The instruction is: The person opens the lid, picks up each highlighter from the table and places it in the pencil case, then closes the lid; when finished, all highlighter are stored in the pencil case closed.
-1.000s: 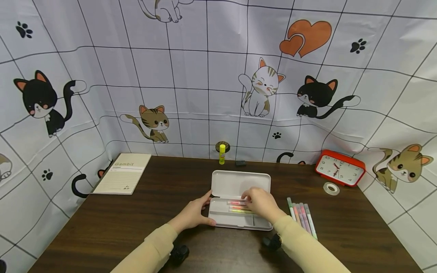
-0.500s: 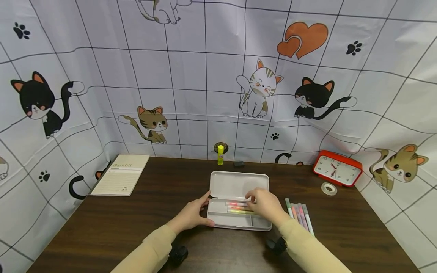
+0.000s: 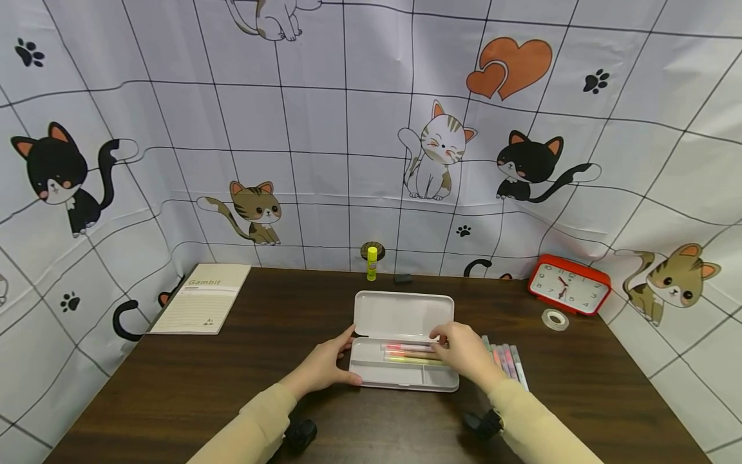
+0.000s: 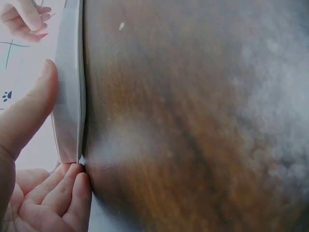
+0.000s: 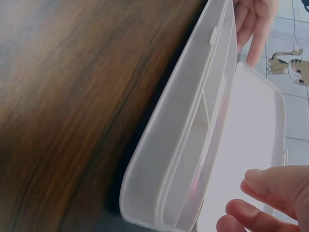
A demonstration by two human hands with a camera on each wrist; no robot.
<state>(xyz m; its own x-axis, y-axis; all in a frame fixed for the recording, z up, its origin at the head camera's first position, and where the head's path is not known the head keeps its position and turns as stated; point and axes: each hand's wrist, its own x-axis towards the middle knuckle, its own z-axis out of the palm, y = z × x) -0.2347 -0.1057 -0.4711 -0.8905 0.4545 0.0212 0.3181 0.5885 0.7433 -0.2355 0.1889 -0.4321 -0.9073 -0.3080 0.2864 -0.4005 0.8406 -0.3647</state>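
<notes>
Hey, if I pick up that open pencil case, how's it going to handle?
The pencil case will probably feel stiff, since its walls look straight and hard. Its lid may swing, being open along one long edge. The pens inside would likely slide if it tips, being slim with no visible strap.
</notes>
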